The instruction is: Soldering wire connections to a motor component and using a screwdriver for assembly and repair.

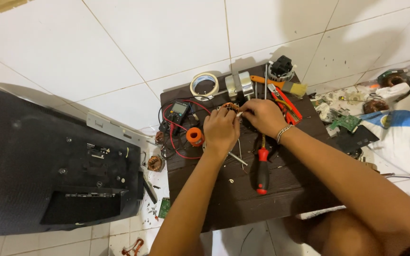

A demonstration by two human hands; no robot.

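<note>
My left hand [220, 129] and my right hand [261, 117] meet over a small motor coil with copper windings [229, 106] on a dark wooden board [243, 189]. Both hands pinch at the coil, and most of it is hidden under my fingers. A silver bracelet sits on my right wrist. A red and black screwdriver [262, 170] lies just below my hands. An orange spool [195, 136] stands beside my left hand.
A multimeter [180, 111] with red and black leads lies left of the coil. Tape roll [203, 84], metal motor part [239, 85], brush [285, 86] and red pliers [288, 105] lie beyond. A flat screen [48, 166] lies face down at left. Circuit boards [345, 122] and scrap sit at right.
</note>
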